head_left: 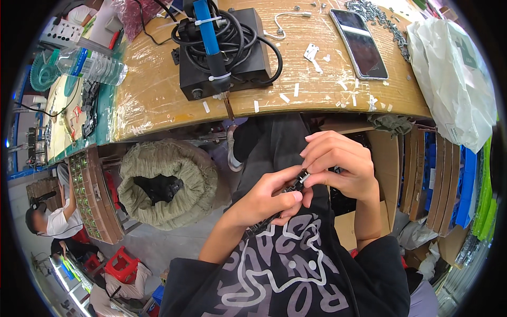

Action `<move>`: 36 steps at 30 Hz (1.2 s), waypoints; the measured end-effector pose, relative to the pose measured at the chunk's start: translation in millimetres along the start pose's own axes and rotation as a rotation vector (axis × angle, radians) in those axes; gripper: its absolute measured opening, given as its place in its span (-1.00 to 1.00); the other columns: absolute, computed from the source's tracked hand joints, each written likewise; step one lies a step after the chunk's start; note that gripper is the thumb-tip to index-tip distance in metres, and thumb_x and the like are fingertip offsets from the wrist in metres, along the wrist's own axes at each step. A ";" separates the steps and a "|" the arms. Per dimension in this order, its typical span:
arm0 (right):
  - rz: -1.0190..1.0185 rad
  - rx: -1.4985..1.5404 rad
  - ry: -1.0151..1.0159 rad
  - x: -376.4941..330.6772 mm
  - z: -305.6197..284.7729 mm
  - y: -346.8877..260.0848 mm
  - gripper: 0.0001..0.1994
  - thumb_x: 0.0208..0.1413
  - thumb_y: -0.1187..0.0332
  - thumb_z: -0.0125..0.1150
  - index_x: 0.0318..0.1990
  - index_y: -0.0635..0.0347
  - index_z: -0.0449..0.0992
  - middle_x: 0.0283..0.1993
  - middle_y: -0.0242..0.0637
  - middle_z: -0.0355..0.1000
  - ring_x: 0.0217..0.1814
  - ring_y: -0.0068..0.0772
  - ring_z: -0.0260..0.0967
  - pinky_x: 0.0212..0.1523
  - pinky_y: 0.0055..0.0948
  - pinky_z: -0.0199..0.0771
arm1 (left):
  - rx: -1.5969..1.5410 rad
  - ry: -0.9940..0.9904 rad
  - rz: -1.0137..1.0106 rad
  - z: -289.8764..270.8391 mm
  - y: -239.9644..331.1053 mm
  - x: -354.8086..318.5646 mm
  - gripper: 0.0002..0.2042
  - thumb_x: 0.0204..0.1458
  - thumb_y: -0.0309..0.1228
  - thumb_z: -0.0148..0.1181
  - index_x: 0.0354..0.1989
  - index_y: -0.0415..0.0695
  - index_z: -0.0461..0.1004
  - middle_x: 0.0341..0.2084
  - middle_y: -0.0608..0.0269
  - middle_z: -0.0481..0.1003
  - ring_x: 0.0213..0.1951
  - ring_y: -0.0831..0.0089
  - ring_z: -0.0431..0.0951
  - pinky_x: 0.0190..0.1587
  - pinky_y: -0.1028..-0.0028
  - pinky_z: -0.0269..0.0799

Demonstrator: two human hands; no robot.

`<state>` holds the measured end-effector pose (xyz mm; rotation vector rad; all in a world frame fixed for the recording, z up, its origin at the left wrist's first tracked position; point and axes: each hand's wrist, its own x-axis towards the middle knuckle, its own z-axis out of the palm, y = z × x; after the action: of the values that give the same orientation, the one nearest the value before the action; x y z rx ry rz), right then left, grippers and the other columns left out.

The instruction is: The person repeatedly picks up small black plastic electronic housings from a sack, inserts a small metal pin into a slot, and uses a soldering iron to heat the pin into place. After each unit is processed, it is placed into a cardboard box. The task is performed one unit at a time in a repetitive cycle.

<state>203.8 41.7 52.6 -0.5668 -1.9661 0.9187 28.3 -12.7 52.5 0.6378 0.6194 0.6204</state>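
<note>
My left hand [266,196] is closed around a long, narrow black part [260,227], whose lower end sticks out below the palm over my shirt. A small bright metal piece [303,178] shows at the part's upper end. My right hand [342,162] pinches at that end with thumb and index finger, the other fingers curled above. Whether the metal piece is attached to the black part or only held against it, I cannot tell. Both hands are in front of my chest, below the table's near edge.
On the taped table [158,105] sit a black box [248,31] with coiled cable and a blue-handled tool [207,31], a phone [359,45], small metal parts [377,16] and a white bag [449,79]. Below are a green fabric-lined bin [203,185], a cardboard box [388,158] and stacked trays [90,195].
</note>
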 end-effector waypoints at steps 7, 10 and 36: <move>0.009 0.035 -0.039 -0.5 0.7 -1.4 -0.82 -0.34 0.46 0.28 -0.53 0.24 0.40 -0.48 -0.31 0.37 -0.38 -0.30 0.35 -0.16 -0.27 0.36 | 0.055 -0.022 -0.051 -2.8 -1.6 -3.4 -0.60 -0.07 -0.34 0.01 -0.11 -0.35 0.18 -0.54 0.19 0.30 -0.70 0.67 0.17 -0.73 0.69 0.12; 0.053 -0.054 -0.092 -3.8 1.5 -1.2 -0.83 -0.30 0.46 0.26 -0.49 0.25 0.41 -0.45 -0.32 0.38 -0.35 -0.28 0.35 -0.11 -0.24 0.32 | 0.143 -0.006 -0.058 -4.3 -2.9 -6.5 -0.65 -0.04 -0.31 0.02 -0.16 -0.31 0.20 -0.59 0.28 0.28 -0.73 0.68 0.18 -0.72 0.69 0.12; 0.282 0.480 -0.063 -30.3 52.2 38.1 -0.89 -0.15 0.51 0.14 -0.40 0.30 0.45 -0.36 -0.26 0.42 -0.24 -0.34 0.34 0.00 -0.27 0.23 | -1.047 -0.384 0.095 -38.5 -67.6 2.9 -0.78 0.01 -0.38 -0.16 -0.28 -0.30 0.20 -0.67 0.28 0.23 -0.71 0.63 0.19 -0.79 0.73 0.18</move>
<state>176.5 24.8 -11.1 -0.5435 -1.6559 1.5440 25.9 -40.7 -20.1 -0.2081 -0.1364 0.7813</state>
